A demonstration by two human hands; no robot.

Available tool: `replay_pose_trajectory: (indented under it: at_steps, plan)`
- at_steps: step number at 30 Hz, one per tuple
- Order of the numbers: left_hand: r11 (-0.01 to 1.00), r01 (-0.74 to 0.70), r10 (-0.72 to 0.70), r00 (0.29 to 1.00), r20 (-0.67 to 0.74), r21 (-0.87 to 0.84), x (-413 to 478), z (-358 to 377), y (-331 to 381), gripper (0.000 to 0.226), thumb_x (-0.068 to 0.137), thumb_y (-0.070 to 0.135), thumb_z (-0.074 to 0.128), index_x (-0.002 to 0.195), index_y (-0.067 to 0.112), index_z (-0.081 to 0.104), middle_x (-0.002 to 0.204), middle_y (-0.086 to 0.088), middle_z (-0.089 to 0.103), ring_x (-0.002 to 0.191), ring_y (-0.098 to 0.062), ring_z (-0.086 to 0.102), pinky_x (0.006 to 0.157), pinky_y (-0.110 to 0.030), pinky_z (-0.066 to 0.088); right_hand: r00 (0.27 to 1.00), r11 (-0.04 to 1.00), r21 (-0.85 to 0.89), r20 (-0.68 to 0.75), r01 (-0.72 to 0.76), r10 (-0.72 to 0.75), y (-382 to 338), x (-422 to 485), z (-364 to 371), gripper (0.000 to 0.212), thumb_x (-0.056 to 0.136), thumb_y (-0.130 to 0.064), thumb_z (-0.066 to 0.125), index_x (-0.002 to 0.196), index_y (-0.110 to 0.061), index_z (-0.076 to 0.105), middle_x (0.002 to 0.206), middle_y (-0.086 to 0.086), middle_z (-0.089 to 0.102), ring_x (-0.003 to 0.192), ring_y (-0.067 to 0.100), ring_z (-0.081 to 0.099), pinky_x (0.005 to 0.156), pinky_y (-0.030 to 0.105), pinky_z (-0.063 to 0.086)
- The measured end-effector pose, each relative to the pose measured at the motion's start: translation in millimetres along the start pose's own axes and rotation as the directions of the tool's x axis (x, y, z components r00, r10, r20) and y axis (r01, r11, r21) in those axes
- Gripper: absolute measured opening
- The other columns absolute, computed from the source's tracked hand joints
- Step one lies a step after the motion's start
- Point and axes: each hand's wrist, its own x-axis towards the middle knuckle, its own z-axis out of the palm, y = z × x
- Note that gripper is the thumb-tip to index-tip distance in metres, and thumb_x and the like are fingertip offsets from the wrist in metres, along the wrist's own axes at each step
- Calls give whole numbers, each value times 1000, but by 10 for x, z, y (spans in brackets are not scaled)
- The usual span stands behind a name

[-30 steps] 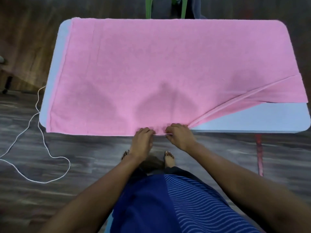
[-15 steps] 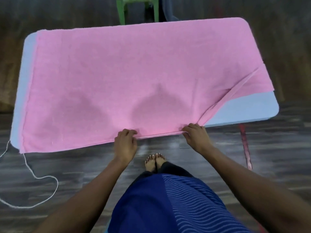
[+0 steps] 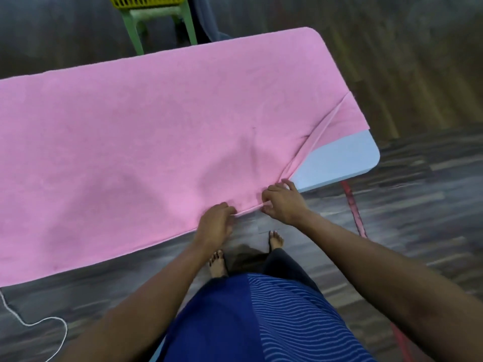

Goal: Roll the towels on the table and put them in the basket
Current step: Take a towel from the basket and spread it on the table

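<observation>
**Starting the roll at the near hem**

Working on the pink towel [image 3: 156,139], spread flat over nearly all of the worktop [image 3: 339,158], with only the near right corner left bare. Gripping the near hem with the left hand [image 3: 215,222], fingers curled over the edge and tucked under. Pinching the same hem just beside it with the right hand [image 3: 283,202], thumb and fingertips closed on a thin raised strip of cloth. Holding nothing else in either hand.

Judged to be the very first turn of the roll: only a narrow lip lifted between the two hands, no coil formed yet. Also worth noting a diagonal fold at the right end, running from beside the right hand up towards the far right edge.

Next, most likely: turn the hem over onto itself, then slide both hands outward along the edge to carry the turn across the full length and avoid a bulging middle with lagging ends. Better to flatten the diagonal fold first, or accept a lopsided right end.

After that, over to the yellow basket [image 3: 146,1], glimpsed at the top edge on a green stool [image 3: 159,19] beyond the far side of the worktop, well apart from both hands.
</observation>
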Motion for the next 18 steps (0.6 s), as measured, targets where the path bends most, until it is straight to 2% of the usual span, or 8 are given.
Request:
replay_pose_trajectory:
  at_steps: [4,6,8,10,12,14,16,18]
  plan:
    - [999,42,-41,999,-31,10,-73,-8,-35,18,83,21,52,86,13,68,78,-4,61,75,-28,59,61,-36,46,1000,993,-114,19,21,-19,754,136,-218,30,92,-36,53,119,-24,59,124,-1,60,125,23,48,116,44,11]
    - [994,100,-99,995,-34,36,-81,33,-8,19,82,21,50,86,14,68,80,-3,62,76,-28,59,61,-36,47,1000,991,-129,-19,23,-25,1122,173,-278,30,91,-37,55,117,-23,61,121,0,62,123,25,51,116,46,11]
    - [978,198,-194,979,-62,63,-66,100,54,20,82,21,50,87,14,68,84,-4,65,79,-29,60,63,-37,49,995,991,-120,-76,50,-59,1451,130,-303,25,90,-34,57,109,-20,66,111,3,67,114,28,57,115,48,18]
    - [947,302,-288,949,-127,109,-49,182,158,15,83,14,57,91,14,70,89,-7,67,83,-32,61,66,-37,49,990,992,-86,-98,96,-104,1678,19,-280,20,91,-27,56,101,-16,68,99,8,68,101,33,62,103,46,35]
    - [920,352,-314,925,-214,172,47,323,364,18,81,11,65,98,15,71,95,-8,67,86,-34,60,70,-39,46,987,992,1,-101,129,-128,1816,-137,-238,20,89,-26,52,94,-14,68,90,10,67,87,36,63,80,42,45]
    - [930,323,-281,932,-228,174,250,506,738,28,79,23,65,107,19,68,104,-5,66,93,-33,57,77,-42,45,983,984,83,-105,158,-149,1894,-268,-175,21,90,-28,52,92,-15,68,87,8,65,82,34,62,72,41,48]
    - [970,210,-185,965,-185,124,531,734,1183,40,77,33,61,116,21,64,113,-4,64,101,-30,57,84,-43,44,977,968,152,-108,200,-185,1927,-341,-100,22,91,-29,53,93,-15,69,89,8,65,82,33,61,72,42,50]
    - [987,133,-119,982,-144,91,813,937,1589,43,77,27,67,119,21,63,115,-5,64,104,-28,57,87,-43,43,974,957,194,-114,216,-197,1931,-377,-89,21,91,-28,56,96,-14,70,92,7,66,85,32,61,73,42,51]
